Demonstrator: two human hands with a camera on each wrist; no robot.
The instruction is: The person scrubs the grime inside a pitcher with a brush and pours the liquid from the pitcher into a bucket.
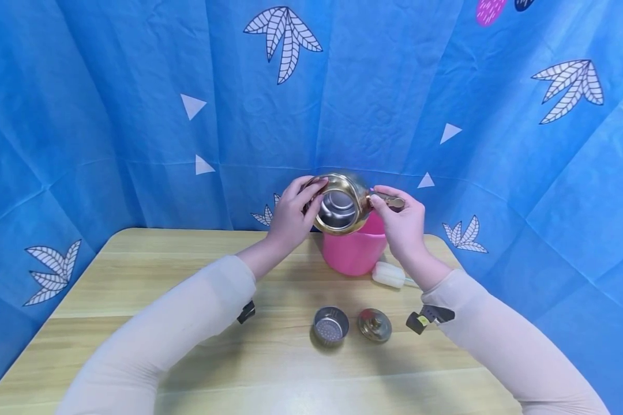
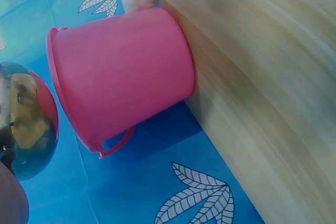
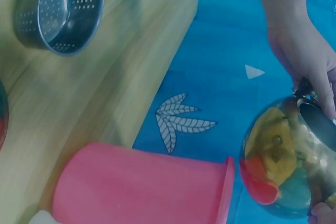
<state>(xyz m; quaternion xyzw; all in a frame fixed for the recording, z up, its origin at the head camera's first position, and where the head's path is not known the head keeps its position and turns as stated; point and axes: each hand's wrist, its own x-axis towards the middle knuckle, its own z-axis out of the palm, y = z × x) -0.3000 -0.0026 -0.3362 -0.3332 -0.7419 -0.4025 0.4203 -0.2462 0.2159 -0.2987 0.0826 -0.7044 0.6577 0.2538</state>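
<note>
My left hand [image 1: 293, 216] grips the left side of a shiny gold-coloured metal teapot [image 1: 360, 222], its fingers over the rim. My right hand [image 1: 405, 225] pinches a gold part that sticks out on the pot's right; whether it is the handle or the spout I cannot tell. The pot is tilted, its lidless mouth facing me and its silvery inside showing. It is held up over a pink bucket [image 1: 350, 256], apart from the bucket's rim in the right wrist view. In the left wrist view the teapot [image 2: 39, 145] is partly cut off.
On the wooden table [image 1: 150, 276] a perforated metal strainer cup [image 1: 330, 325] stands beside a round metal lid [image 1: 375, 325] with a knob. A white sponge brush [image 1: 388, 275] lies right of the bucket. A blue patterned curtain [image 1: 150, 115] hangs behind the table.
</note>
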